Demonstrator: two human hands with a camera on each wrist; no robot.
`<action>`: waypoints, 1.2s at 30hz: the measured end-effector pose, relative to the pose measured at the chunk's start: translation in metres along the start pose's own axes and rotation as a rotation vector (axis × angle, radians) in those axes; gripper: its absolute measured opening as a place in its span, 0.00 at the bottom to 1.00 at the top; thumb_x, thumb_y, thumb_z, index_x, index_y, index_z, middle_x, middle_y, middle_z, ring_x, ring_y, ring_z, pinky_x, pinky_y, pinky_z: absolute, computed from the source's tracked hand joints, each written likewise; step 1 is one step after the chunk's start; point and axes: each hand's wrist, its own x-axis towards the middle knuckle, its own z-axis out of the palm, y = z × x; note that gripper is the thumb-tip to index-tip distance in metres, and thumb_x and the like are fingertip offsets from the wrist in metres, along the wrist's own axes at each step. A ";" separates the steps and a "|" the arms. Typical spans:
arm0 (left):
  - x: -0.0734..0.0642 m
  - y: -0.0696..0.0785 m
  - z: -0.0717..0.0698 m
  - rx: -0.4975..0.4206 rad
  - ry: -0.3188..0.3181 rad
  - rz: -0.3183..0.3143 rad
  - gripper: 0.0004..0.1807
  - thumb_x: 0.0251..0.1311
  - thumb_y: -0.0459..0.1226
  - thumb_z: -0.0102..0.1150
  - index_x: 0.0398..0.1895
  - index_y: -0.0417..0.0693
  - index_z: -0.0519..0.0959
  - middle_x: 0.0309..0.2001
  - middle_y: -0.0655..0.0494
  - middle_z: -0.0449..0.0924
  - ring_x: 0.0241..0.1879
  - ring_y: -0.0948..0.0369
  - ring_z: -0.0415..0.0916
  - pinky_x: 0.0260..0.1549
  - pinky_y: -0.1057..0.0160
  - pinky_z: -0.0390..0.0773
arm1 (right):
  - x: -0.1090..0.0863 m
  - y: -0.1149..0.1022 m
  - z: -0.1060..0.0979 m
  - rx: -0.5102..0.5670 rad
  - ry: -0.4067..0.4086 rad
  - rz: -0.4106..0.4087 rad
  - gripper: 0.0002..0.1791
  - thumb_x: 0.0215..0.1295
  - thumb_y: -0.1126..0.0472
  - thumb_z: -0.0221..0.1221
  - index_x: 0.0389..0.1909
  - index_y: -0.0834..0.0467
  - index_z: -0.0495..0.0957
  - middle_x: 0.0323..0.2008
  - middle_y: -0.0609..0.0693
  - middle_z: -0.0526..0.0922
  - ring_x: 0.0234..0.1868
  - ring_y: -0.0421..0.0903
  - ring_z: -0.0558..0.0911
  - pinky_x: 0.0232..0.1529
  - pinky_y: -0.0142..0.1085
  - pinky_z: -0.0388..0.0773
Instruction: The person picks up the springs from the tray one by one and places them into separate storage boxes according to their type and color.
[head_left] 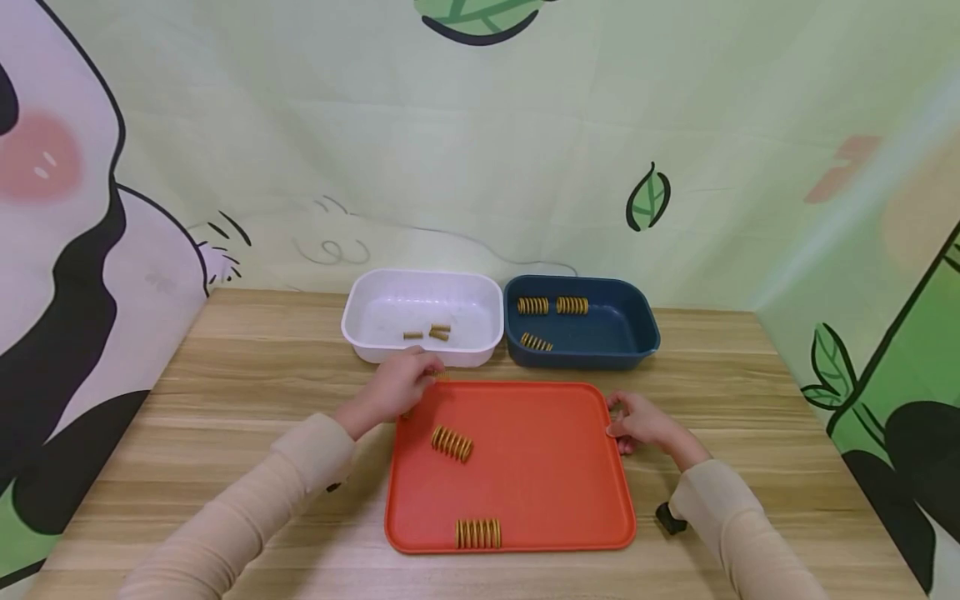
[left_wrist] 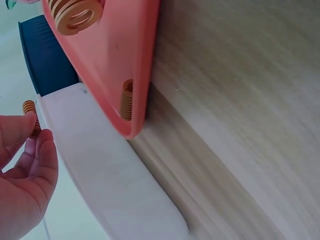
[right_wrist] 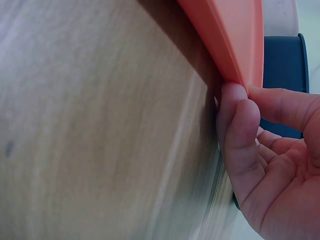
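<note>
My left hand (head_left: pixel 400 385) is at the far left corner of the orange-red tray (head_left: pixel 540 467), by the near wall of the white bin. Between its thumb and fingertips it pinches a small brass-coloured coil spring (left_wrist: pixel 29 106). Another small spring (left_wrist: pixel 127 102) lies in the tray's corner, mostly hidden by that hand in the head view. Two larger coil springs lie on the tray, one tilted (head_left: pixel 452 444) towards the left and one (head_left: pixel 477 533) along the near edge. With thumb and finger, my right hand (right_wrist: pixel 270 150) grips the tray's right rim.
Behind the tray stand a white bin (head_left: pixel 472 357) with three small springs (head_left: pixel 439 336) and, touching it on the right, a dark blue bin (head_left: pixel 592 360) with three large springs (head_left: pixel 572 306). A printed cloth wall (head_left: pixel 525 192) rises behind the wooden table (head_left: pixel 247 367).
</note>
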 end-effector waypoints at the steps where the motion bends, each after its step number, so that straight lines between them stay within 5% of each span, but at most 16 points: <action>1: 0.001 0.000 -0.001 -0.004 -0.003 -0.004 0.08 0.49 0.27 0.57 0.34 0.40 0.79 0.32 0.49 0.77 0.34 0.56 0.75 0.36 0.60 0.76 | 0.000 0.000 0.000 0.002 -0.001 0.000 0.19 0.55 0.73 0.50 0.47 0.72 0.58 0.13 0.52 0.72 0.11 0.39 0.71 0.15 0.30 0.71; 15: 0.012 -0.002 -0.013 0.007 0.053 -0.008 0.06 0.48 0.30 0.60 0.31 0.41 0.79 0.30 0.50 0.78 0.31 0.56 0.74 0.34 0.59 0.75 | 0.001 0.001 0.000 -0.010 -0.003 -0.011 0.19 0.54 0.73 0.50 0.46 0.73 0.58 0.13 0.51 0.71 0.11 0.39 0.71 0.14 0.30 0.72; 36: 0.017 -0.008 -0.014 -0.012 0.038 -0.090 0.08 0.51 0.30 0.58 0.36 0.40 0.80 0.32 0.48 0.78 0.34 0.56 0.74 0.37 0.58 0.75 | 0.003 0.004 0.000 0.010 -0.001 0.001 0.20 0.54 0.73 0.50 0.47 0.73 0.57 0.13 0.50 0.71 0.11 0.38 0.71 0.14 0.29 0.71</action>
